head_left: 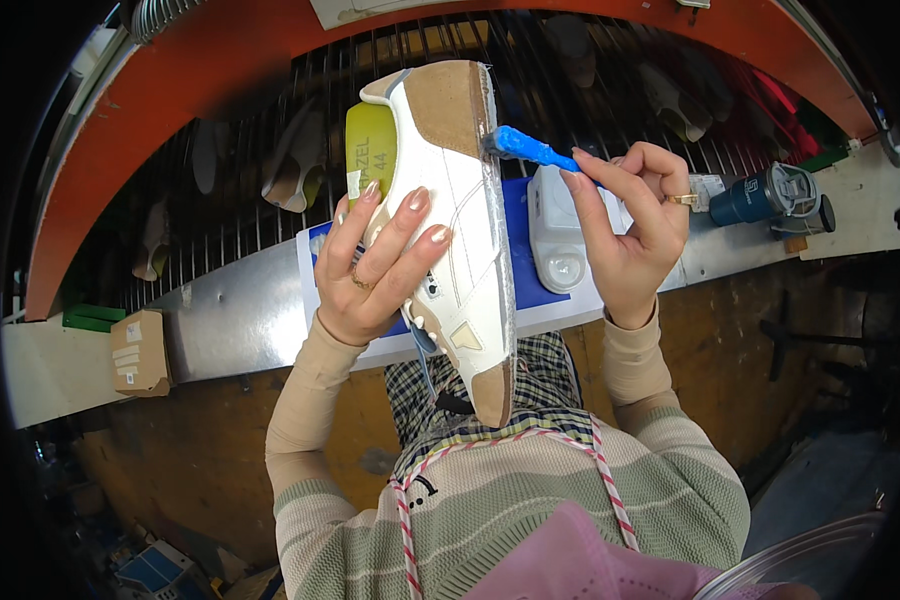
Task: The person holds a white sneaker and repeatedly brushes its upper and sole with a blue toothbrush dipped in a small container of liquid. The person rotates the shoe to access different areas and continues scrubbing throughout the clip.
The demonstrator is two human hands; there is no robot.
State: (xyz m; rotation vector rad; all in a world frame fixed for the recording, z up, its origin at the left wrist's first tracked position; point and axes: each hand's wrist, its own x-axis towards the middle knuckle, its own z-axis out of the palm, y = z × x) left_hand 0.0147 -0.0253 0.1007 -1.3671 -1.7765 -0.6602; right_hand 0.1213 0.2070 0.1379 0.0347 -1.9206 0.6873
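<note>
- A person holds a white-and-tan shoe [460,220] in midair over the edge of a metal ledge [230,312], its toe pointing down toward the wearer's lap and its sole edge facing right.
- The left hand [375,265] grasps the shoe from its open side, fingers spread across the white upper; a ring shows on one finger.
- The right hand [630,215] pinches a blue-handled brush [535,148] between thumb and forefinger, the remaining fingers curled loosely; it, too, wears a ring.
- The brush's dark head meets the sole edge close to the tan heel panel, where a thin pale strip runs along the side.
- A yellow-green last [372,150] fills the shoe and juts from its collar, while a blue lace [425,345] hangs near the front.
- Just beyond the shoe, a white plastic container [555,225] stands on a blue sheet [522,275], between the shoe and the right hand.
- A teal tumbler [745,203] rests on the ledge at right; a small cardboard box [140,353] sits at its left end.
- Behind, more shoes [295,160] lie on a rack of dark rods [440,45] beneath a curving orange frame [110,200].
- The worker wears a striped knit sweater [560,480] and plaid bottoms [550,375].
</note>
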